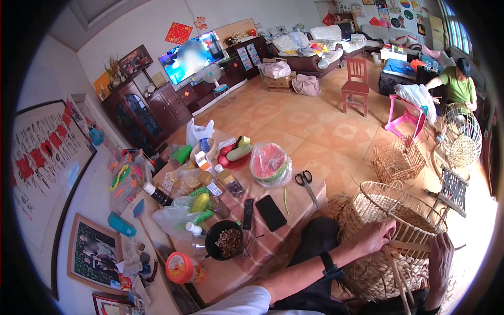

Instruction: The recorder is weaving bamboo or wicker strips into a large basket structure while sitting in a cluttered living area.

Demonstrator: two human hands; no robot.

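- Woven basket (pixel 373 273) is the thing I am looking at, and it sits just off the right edge of the table (pixel 220 278), right in front of the person. I cannot tell what is under it.
- I see the left hand (pixel 374 237) pinched tight on a flat strip (pixel 412 245), close to the basket's top edge.
- I see the right hand (pixel 440 262) at the other end of that strip. It is dark there, but the fingers look closed on it.
- Some long thin strips (pixel 401 281) hang down the front of the basket, under the hands.
- I think the step in hand is weaving: the strip is being worked in along the side. Low down the basket looks thick and full, but up high it has big gaps, so I guess it is not done yet.
- To me, the next move calls for the left hand to hold the spot firm while the right hand tucks the strip through and pulls it snug. A hard tug could bend or snap it.
- I see scissors (pixel 311 191) by the table's far right corner, and neither hand touches them.
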